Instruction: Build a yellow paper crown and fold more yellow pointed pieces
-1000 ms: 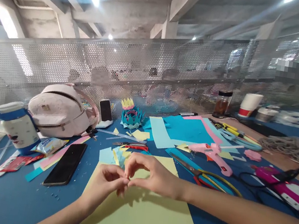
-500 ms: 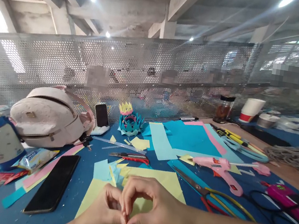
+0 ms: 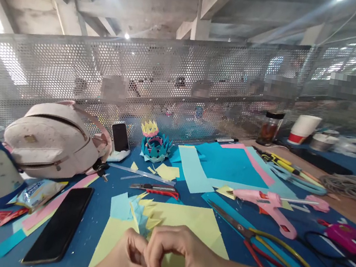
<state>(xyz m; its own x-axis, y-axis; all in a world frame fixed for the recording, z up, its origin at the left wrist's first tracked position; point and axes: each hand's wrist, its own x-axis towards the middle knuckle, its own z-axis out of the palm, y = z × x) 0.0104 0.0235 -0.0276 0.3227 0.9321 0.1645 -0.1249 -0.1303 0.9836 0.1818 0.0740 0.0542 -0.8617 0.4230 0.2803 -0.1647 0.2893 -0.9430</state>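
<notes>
Hands nearer frame bottom, left hand [image 3: 122, 261] and right hand [image 3: 186, 265] fingertips touching over yellow paper [image 3: 197, 223]

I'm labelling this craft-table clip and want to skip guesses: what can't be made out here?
- Head view: whatever the left hand and right hand pinch; the fingers cover it and the bottom edge cuts it off.
- The yellow sheet: its near part lies under the hands.
- Beyond the mesh screen: only blurred shapes.
- The snack packet: print too small.
</notes>
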